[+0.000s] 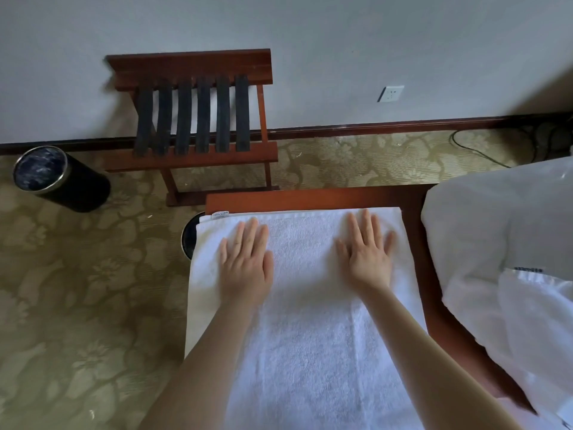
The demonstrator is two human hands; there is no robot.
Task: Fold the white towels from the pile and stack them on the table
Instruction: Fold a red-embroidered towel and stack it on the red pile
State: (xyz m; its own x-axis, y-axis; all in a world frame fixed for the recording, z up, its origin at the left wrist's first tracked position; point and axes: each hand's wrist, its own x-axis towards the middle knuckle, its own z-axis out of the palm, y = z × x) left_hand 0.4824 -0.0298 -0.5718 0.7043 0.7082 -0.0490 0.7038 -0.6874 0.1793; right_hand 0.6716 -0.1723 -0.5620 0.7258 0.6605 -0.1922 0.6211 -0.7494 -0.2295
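Observation:
A long white towel [305,305] lies spread along the wooden table [310,197], its far edge near the table's far rim and a small label at its far left corner. My left hand [245,262] lies flat on the towel's far left part, fingers straight and pointing away from me. My right hand [367,256] lies flat on the far right part, fingers spread. Neither hand grips the cloth. To the right, a pile of white towels [508,259] sits partly under clear plastic.
A wooden luggage rack [198,119] with dark straps stands against the wall beyond the table. A black round bin [59,178] sits on the patterned carpet at the left. Another dark round object [189,237] peeks out under the towel's left edge. A cable [477,150] runs along the floor at the right.

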